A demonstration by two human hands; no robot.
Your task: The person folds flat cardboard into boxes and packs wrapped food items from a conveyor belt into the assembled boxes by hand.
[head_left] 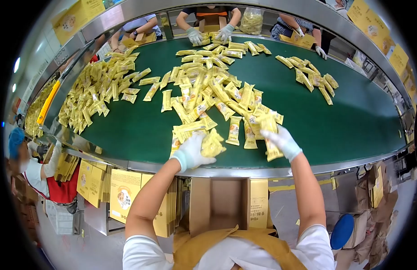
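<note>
Yellow wrapped packets lie in a loose pile across the green belt. At the pile's near left edge, my left hand, in a white glove, is closed around yellow packets. My right hand, gloved too, has its fingers on a packet at the near right edge of the pile. Single packets lie between my two hands. Below the belt's metal edge, close to my body, an open cardboard box stands with its inside showing.
Across the belt, a co-worker's gloved hands touch packets; other people sit beside them. More packets lie at left and right. Flat yellow cartons stand below at left, near another person. A blue stool is at lower right.
</note>
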